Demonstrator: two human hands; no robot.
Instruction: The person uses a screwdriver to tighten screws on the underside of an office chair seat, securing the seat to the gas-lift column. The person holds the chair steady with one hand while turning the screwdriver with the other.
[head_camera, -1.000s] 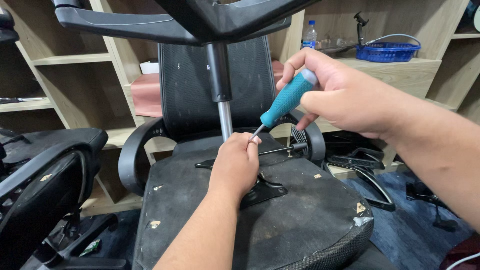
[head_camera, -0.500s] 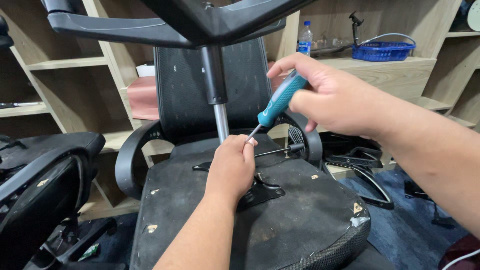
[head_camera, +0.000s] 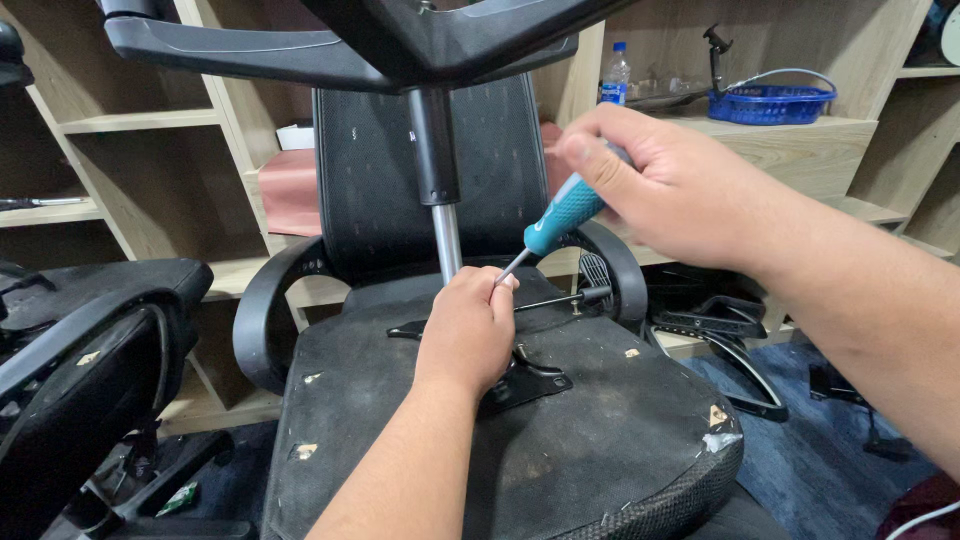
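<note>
While the upturned office chair is lying with the underside of its seat facing up, a screwdriver with a teal handle is being gripped in the right hand, the fingers being closed round the handle. The tool is being held at a slant, its handle up and to the right, its metal shaft running down and to the left to the fingertips of the left hand. The left hand is being rested, curled, on the black metal mechanism plate in the middle of the seat underside, just near of the silver gas column; whether anything is being pinched at its fingertips cannot be told. The column is being carried up into the black star base at the top of the view.

On the far wooden shelf to the right, a blue wire basket is being kept; its contents cannot be made out. Just left of it a clear plastic bottle with a blue cap is being stood upright. Another black chair is being seen at the left edge.
</note>
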